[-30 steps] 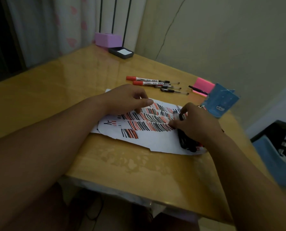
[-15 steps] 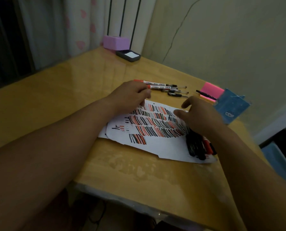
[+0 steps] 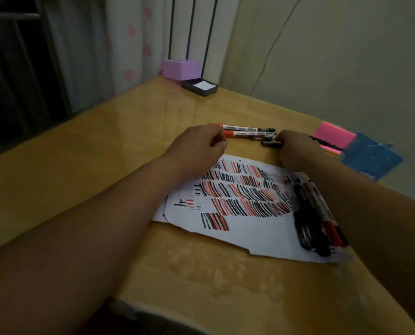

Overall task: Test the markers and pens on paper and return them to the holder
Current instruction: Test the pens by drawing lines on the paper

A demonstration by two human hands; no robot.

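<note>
Markers (image 3: 245,134) between left grip (image 3: 196,147) and right grip (image 3: 296,151)

The white barrels of the two red-capped markers (image 3: 244,133) carry printed labels, but the lettering is too blurred to read.

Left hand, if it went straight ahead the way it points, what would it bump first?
Probably the nearer red-capped marker: the left hand points at its red cap, fingertips almost on it. Whether they touch is unclear. The second red-capped marker lies just behind.
</note>
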